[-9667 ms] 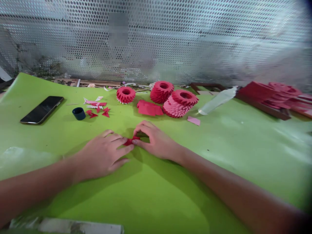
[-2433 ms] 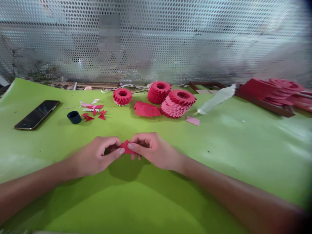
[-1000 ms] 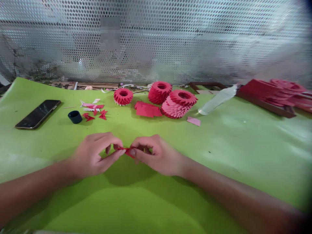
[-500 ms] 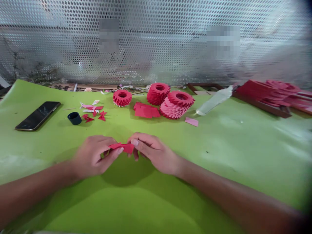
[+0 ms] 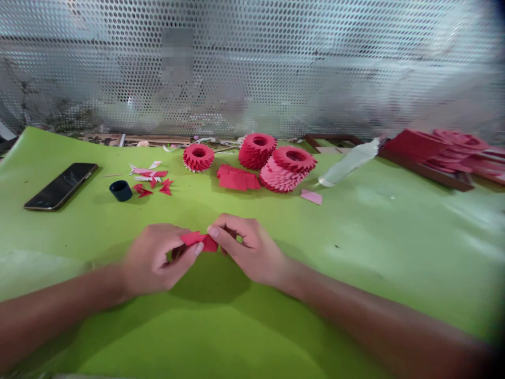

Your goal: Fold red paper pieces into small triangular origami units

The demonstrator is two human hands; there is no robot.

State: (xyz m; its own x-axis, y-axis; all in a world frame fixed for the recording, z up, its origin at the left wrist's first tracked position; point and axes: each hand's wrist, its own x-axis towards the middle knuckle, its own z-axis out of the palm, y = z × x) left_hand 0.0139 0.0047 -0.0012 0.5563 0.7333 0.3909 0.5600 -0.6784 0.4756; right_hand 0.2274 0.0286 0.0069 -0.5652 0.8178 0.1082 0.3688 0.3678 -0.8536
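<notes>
Between my two hands is a small folded piece of red paper [image 5: 207,242], held just above the green tabletop. My left hand [image 5: 161,258] pinches it from the left, thumb in front and the fingers behind, partly hidden. At its upper right edge, my right hand [image 5: 248,247] pinches the paper between thumb and forefinger. Beyond the hands lie folded red paper pieces [image 5: 166,187], some pink and white folded pieces [image 5: 150,173] and a stack of flat red paper slips [image 5: 238,179].
A phone [image 5: 61,187] and a dark round cap [image 5: 120,191] lie at left. Behind are red folded-paper rings [image 5: 198,158], a red-and-pink one [image 5: 288,169], a pink slip [image 5: 311,197] and a whitish bottle [image 5: 349,162]. A brown tray [image 5: 430,171] holds red paper at right.
The red paper has tilted and shifted slightly down between my hands. My right hand's fingers have drawn closer together at its upper edge; my left hand has moved slightly right.
</notes>
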